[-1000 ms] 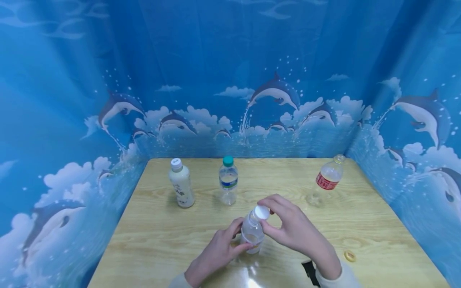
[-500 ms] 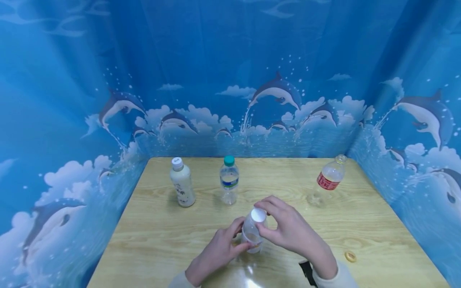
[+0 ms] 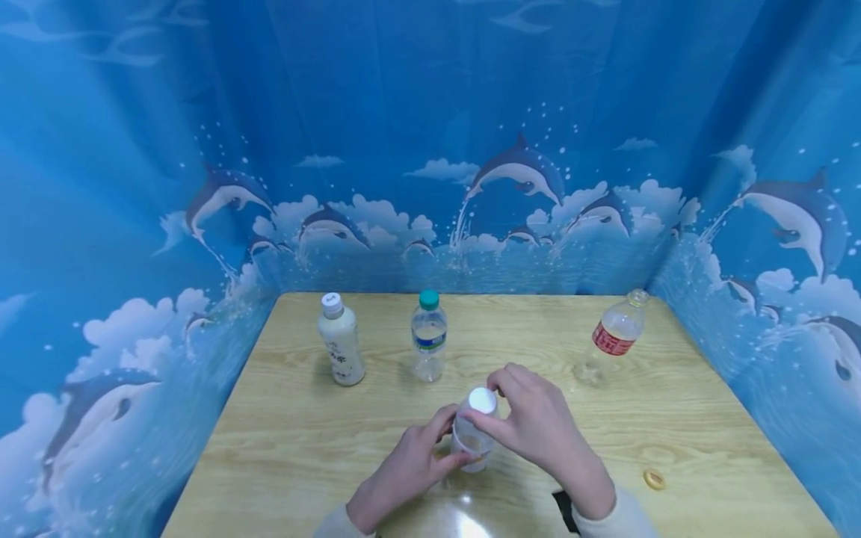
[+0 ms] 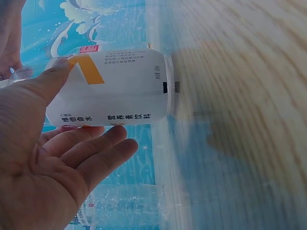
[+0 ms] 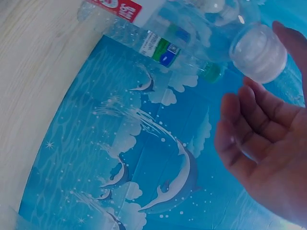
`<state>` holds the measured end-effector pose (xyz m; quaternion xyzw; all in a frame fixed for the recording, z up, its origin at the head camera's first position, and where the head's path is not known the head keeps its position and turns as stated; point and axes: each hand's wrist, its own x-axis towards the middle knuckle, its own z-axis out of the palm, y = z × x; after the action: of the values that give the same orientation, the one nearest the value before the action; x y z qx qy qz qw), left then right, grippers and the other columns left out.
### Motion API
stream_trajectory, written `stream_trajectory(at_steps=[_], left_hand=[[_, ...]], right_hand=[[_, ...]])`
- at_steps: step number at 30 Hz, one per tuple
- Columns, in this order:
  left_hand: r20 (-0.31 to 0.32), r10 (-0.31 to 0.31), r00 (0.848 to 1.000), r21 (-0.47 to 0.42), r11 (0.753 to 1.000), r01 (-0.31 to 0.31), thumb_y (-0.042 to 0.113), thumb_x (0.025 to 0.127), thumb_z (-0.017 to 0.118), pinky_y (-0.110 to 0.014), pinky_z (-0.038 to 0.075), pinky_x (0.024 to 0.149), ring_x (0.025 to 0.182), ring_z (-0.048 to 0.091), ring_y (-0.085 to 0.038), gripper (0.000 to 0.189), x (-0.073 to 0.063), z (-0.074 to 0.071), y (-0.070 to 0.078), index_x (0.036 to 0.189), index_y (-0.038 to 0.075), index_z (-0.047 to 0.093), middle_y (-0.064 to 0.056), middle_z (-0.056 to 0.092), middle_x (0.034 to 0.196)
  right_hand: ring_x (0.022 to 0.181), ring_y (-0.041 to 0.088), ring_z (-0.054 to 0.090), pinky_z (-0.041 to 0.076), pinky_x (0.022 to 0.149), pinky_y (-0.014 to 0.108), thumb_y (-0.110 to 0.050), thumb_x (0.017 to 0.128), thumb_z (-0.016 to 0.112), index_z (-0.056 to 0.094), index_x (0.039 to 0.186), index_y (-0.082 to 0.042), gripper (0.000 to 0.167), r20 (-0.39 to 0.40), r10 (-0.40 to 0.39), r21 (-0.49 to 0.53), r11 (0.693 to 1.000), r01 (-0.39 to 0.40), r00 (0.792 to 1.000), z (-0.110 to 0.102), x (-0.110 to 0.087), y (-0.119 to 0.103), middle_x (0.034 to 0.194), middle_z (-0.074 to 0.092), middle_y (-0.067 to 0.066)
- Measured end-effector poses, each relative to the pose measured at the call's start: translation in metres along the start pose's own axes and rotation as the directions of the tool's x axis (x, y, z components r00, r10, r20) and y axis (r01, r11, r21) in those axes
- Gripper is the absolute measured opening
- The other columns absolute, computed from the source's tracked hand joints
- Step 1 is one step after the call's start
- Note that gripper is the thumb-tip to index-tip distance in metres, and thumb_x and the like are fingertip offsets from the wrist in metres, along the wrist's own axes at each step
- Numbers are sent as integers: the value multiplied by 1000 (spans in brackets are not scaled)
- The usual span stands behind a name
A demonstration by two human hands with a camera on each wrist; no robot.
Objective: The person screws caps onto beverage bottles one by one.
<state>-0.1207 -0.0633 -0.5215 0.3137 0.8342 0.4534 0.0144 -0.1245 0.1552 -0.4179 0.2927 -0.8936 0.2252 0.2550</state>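
A clear drink bottle (image 3: 473, 439) with a white cap (image 3: 482, 400) stands nearly upright near the front middle of the table. My left hand (image 3: 418, 457) grips its lower body, thumb on one side and fingers on the other. In the left wrist view the thumb lies against the bottle's white label (image 4: 120, 96), which has an orange stripe. My right hand (image 3: 538, 422) pinches the white cap between thumb and forefinger. In the right wrist view the cap (image 5: 261, 55) sits on the bottle neck, and the other fingers curl loosely below it.
Behind stand a milky white bottle (image 3: 341, 347), a clear bottle with a green cap (image 3: 428, 340) and, at right, an uncapped bottle with a red label (image 3: 612, 340). A small yellowish ring (image 3: 654, 479) lies on the table (image 3: 706, 418). Dolphin-print curtains (image 3: 430, 112) enclose the sides and back.
My right hand has turned about the cap, its forefinger shifting from the far side to the right. The bottle has tilted more upright. My left hand has kept its grip.
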Motion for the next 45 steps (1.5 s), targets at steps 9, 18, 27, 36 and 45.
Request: stream_trajectory(at_steps=[9,18,27,36,45], left_hand=[[-12,29,999,4,1000,-29,36,98,74,-42,60,101,125,71,-30,66,1,1,-1,152,12,45,-15,68,141],[-8,7,1000,1,1000,-7,35,96,77,-40,60,102,125,71,-28,69,2,0,0,152,12,45,-14,68,140],[-3,7,1000,9,1000,-7,36,97,75,-40,59,103,126,70,-27,68,2,0,0,153,13,44,-14,68,141],[-6,20,1000,22,1000,-20,39,98,73,-42,60,102,125,71,-29,68,1,0,0,153,14,44,-13,69,140],[-29,42,999,24,999,-41,32,96,78,-41,60,102,122,72,-28,67,3,1,0,151,10,47,-14,71,137]], right_hand=[[79,0,57,46,61,17,-54,90,81,68,131,-19,56,123,102,104,988,-115,987,-10,-3,1,111,74,-6],[90,6,61,54,75,23,-7,92,77,65,142,-16,52,228,1,346,935,-82,974,-15,-4,7,126,72,-3],[84,0,56,54,69,20,-26,91,85,73,113,-16,28,177,66,233,966,-107,982,-4,-2,6,97,63,-13],[72,1,49,46,59,14,-53,90,80,66,93,-16,40,-21,-43,48,998,44,999,11,-2,10,84,60,-9],[85,2,60,52,68,20,-29,89,84,68,134,-20,49,154,35,230,971,-70,987,-6,-2,9,120,72,-8]])
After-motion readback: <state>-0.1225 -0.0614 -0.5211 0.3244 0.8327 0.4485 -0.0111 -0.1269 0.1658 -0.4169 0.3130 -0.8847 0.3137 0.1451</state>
